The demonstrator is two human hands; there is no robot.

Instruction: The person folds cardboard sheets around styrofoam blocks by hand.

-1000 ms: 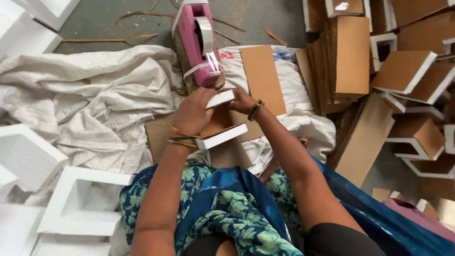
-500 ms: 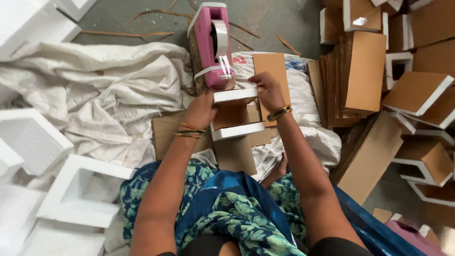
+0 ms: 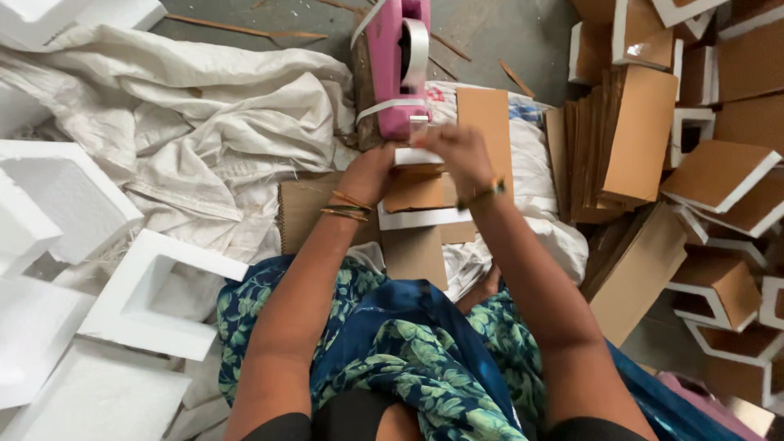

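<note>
Head view: taping a foam frame (image 3: pixel 420 214) faced with brown cardboard, right at the pink tape dispenser (image 3: pixel 398 69), over the near edge of the white sack (image 3: pixel 204 122). Left hand (image 3: pixel 369 173) gripping the frame's left side, right hand (image 3: pixel 453 151) pinching tape at its top. Probably needing a pull and tear next. Foam chalky, cardboard matte, flat.

Packing workshop: stacked cardboard sheets (image 3: pixel 629 147), foam frames (image 3: pixel 155 294)
</note>
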